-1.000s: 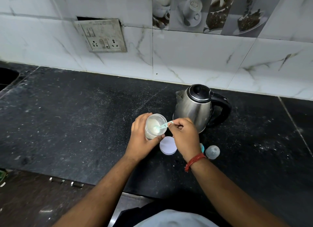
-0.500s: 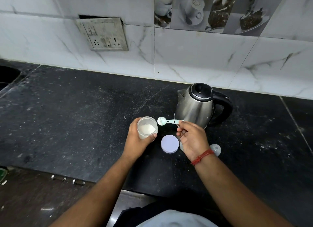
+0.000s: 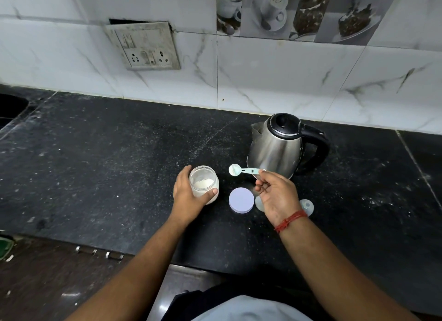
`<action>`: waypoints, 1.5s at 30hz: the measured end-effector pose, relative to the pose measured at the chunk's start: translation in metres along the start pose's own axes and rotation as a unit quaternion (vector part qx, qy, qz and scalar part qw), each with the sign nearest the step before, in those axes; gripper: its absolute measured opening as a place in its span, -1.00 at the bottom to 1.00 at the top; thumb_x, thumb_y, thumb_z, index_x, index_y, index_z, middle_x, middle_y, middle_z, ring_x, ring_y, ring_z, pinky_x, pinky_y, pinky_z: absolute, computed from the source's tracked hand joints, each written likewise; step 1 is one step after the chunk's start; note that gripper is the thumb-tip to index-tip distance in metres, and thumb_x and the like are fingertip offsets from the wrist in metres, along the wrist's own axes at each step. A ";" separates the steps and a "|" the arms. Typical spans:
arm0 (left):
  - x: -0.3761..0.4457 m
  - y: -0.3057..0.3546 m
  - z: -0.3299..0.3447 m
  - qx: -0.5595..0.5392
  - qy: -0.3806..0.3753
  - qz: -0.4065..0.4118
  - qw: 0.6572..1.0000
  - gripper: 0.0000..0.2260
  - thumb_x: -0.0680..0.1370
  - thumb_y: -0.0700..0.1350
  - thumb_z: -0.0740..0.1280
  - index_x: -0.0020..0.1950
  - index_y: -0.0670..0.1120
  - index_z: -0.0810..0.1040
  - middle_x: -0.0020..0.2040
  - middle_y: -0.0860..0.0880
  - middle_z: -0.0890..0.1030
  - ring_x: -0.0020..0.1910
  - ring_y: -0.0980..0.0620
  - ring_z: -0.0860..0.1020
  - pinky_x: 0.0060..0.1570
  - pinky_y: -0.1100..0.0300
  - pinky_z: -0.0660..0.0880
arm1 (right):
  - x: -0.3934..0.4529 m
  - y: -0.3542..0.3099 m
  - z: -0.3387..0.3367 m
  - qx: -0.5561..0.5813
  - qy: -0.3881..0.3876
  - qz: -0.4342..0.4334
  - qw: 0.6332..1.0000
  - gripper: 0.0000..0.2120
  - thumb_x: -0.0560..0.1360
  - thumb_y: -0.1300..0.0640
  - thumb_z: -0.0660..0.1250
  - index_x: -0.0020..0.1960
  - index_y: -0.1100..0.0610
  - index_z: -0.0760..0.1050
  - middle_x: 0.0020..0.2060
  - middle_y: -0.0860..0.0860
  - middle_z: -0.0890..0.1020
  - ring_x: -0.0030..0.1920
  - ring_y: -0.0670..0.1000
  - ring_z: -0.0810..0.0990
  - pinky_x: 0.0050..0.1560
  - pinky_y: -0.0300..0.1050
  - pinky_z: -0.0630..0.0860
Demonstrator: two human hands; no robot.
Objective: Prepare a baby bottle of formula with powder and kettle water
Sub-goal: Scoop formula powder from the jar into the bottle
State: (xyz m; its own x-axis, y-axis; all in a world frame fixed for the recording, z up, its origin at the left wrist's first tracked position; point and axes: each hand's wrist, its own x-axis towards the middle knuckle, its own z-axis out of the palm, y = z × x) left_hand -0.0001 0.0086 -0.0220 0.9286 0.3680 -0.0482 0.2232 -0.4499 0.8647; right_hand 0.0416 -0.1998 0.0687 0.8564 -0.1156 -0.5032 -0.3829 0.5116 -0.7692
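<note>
Head view, item one — step in hand?
— Powder dosing. Right hand (image 3: 277, 196) is pinching the scoop (image 3: 244, 170) by its handle, bowl carrying white powder, hovering between jar (image 3: 204, 184) and kettle (image 3: 275, 146).

Left hand (image 3: 189, 193)?
— Wrapping the open jar, steadying it on the counter (image 3: 95, 165); white powder is lying in its bottom.

Next move?
— Probably a level carry to the bottle (image 3: 259, 203), which is sitting mostly hidden under the right hand; contents cannot be told. Lid (image 3: 241, 199) is lying flat beside it.

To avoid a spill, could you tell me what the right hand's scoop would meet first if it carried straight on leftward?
Probably the open powder jar; the scoop looks higher, so depth is unclear.
</note>
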 end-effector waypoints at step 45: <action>-0.005 0.065 0.107 0.121 -0.211 0.180 0.953 -0.13 0.46 0.13 0.55 0.64 -0.03 0.17 0.68 0.00 0.13 0.68 0.01 -0.07 0.65 -0.02 -0.09 | 0.020 -0.044 -0.092 0.036 0.109 -0.035 0.993 -0.89 0.57 0.34 0.34 -0.11 0.24 0.59 -0.35 0.05 0.54 -0.31 -0.05 0.54 -0.29 -0.21 0.53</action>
State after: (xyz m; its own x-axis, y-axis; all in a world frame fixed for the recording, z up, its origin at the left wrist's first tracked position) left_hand 0.0419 -0.1095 -0.0196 0.9832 -0.1823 -0.0113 -0.1176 -0.6789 0.7247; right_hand 0.0438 -0.3033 0.0564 0.7817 -0.3310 -0.5285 -0.2923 0.5542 -0.7794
